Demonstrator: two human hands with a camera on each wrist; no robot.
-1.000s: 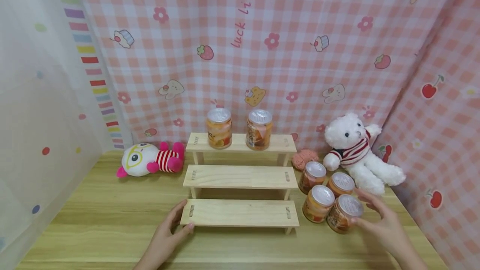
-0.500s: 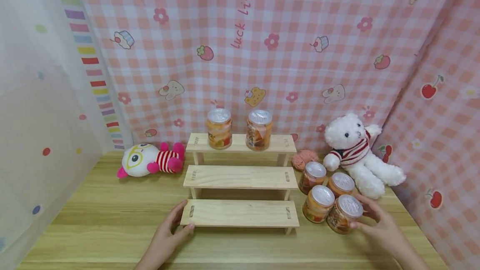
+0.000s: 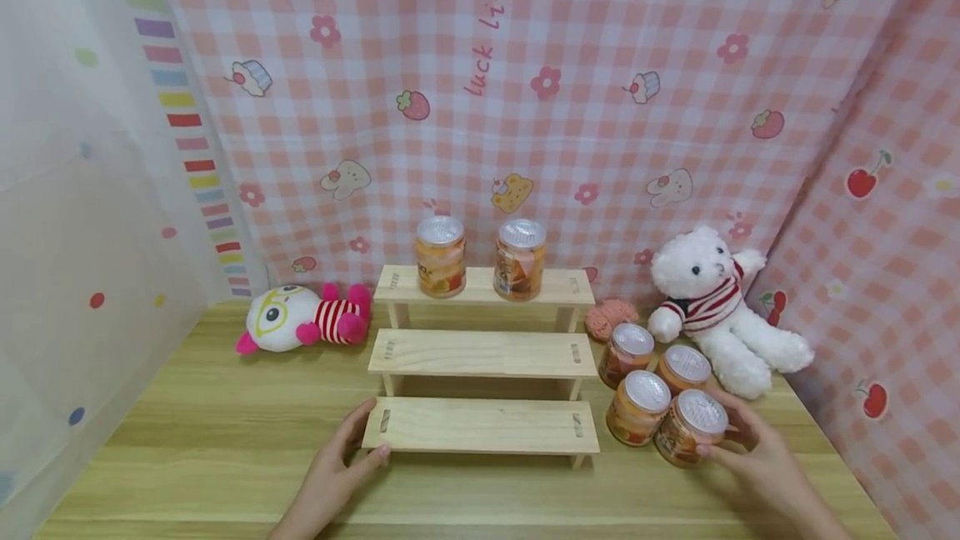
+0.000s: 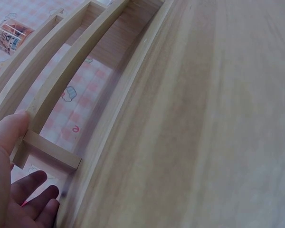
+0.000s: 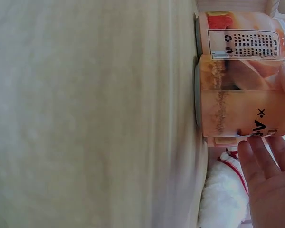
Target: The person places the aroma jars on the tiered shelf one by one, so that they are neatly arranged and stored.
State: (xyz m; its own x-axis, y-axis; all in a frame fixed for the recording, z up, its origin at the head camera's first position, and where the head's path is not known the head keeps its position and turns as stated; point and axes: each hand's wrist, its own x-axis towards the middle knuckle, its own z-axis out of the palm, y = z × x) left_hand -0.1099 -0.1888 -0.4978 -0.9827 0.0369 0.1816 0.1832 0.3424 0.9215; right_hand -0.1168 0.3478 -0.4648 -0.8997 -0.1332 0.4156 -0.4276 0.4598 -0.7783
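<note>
In the head view, the left hand (image 3: 337,461) pinches the left end of the stepped rack's (image 3: 480,426) lowest board. The right hand (image 3: 757,452) grasps the front right jar (image 3: 688,430), which stands on the table (image 3: 247,440), right of the rack, just beside three other jars (image 3: 636,419).

In the left wrist view, the thumb presses the board's end; I judge light pressure sufficient for steadiness.

In the right wrist view, thumb and fingers take opposite sides; keeping this jar upright should protect its neighbours.

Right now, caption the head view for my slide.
Left hand holds the wooden stand; right hand grips the nearest jar.
</note>
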